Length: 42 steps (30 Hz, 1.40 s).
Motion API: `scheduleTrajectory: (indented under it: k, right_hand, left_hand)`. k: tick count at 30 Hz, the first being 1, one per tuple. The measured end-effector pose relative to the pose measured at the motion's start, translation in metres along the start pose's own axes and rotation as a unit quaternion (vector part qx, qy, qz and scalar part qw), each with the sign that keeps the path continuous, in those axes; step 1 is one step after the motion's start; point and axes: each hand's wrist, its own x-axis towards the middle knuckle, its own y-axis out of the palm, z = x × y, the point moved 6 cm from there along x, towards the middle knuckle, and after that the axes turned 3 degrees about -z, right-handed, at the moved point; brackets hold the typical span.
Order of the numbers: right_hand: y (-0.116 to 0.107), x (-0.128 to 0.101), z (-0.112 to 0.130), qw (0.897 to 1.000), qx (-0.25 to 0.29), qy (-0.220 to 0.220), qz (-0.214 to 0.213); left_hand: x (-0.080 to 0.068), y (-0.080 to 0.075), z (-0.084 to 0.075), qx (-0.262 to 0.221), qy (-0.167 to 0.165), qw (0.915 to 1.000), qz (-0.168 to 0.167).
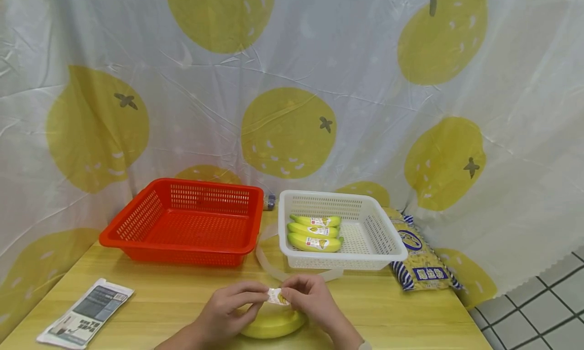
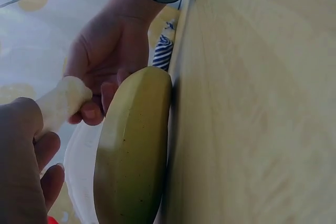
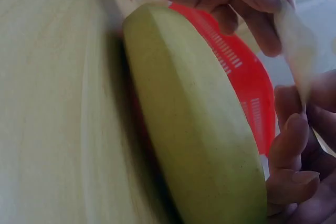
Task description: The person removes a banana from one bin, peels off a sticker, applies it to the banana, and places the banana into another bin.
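Head view: a small label (image 1: pixel 277 296) is pinched between both hands above a banana (image 1: pixel 274 323) lying at the desk's near edge.
Left hand (image 1: pixel 230 309): fingers and thumb closed on the label's left end.
Right hand (image 1: pixel 312 302): fingertips closed on its right end.
White basket (image 1: pixel 388 236): towards the desk's far right corner, three labelled bananas (image 1: pixel 315 233) inside.
Red basket (image 1: pixel 182 220): just left of it.
Leaflet (image 1: pixel 85 312): near left corner.
Striped bag (image 1: pixel 422 264): at the right edge.
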Motion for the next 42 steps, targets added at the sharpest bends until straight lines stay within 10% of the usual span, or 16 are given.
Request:
scheduleTrajectory:
  k: [7, 18, 32, 42]
  right_hand:
    - [0.002, -0.003, 0.007, 0.998, -0.042, -0.044, 0.028]
    - [0.008, -0.01, 0.016, 0.985, -0.124, -0.107, 0.047]
    - [0.014, -0.016, 0.015, 0.962, -0.213, -0.158, 0.065]
    - [0.021, -0.019, 0.017, 0.925, -0.282, -0.24, 0.083]
  left_hand:
    - [-0.009, 0.001, 0.004, 0.009, -0.011, 0.9996, 0.023]
    - [-0.025, 0.005, 0.022, 0.037, -0.203, 0.9746, 0.086]
    - [-0.029, 0.01, 0.02, 0.01, -0.179, 0.9748, 0.133]
    - [-0.033, 0.012, 0.022, 0.029, -0.189, 0.9675, 0.165]
